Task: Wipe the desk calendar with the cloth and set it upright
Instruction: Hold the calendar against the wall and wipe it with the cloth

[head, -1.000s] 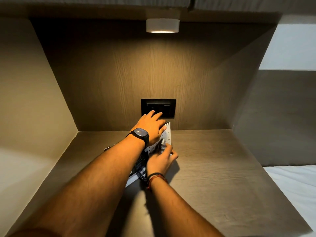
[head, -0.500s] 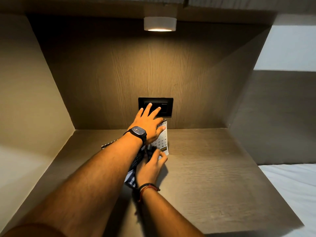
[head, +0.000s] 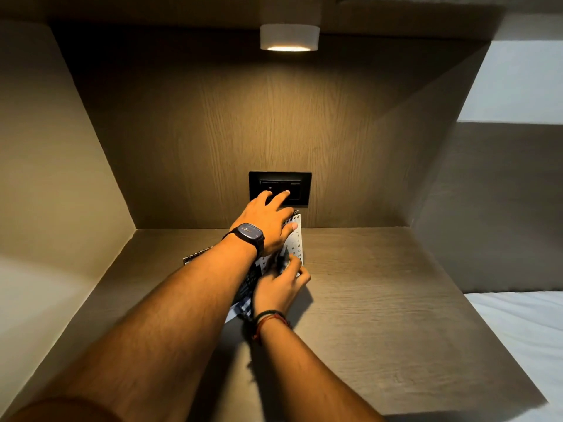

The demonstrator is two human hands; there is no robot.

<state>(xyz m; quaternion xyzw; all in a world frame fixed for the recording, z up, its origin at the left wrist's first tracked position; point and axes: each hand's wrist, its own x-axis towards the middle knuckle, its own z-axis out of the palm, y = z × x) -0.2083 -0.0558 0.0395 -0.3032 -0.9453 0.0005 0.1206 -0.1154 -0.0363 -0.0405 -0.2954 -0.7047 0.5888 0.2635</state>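
A white spiral-bound desk calendar stands tilted on the wooden desk, just below the back wall. My left hand, with a dark watch on the wrist, lies over its top edge, thumb on the front page. My right hand, with cord bracelets, presses a dark checked cloth against the page of dates. More of the cloth hangs below my left forearm. My arms hide much of the calendar.
A black switch plate sits on the back wall right behind my left fingers. A round lamp glows overhead. Slanted side panels close the niche left and right. A white bed sheet lies at the right.
My right hand with the cloth slid down-left across the calendar face, then back up toward the right. My left hand has stayed on the calendar's top edge.
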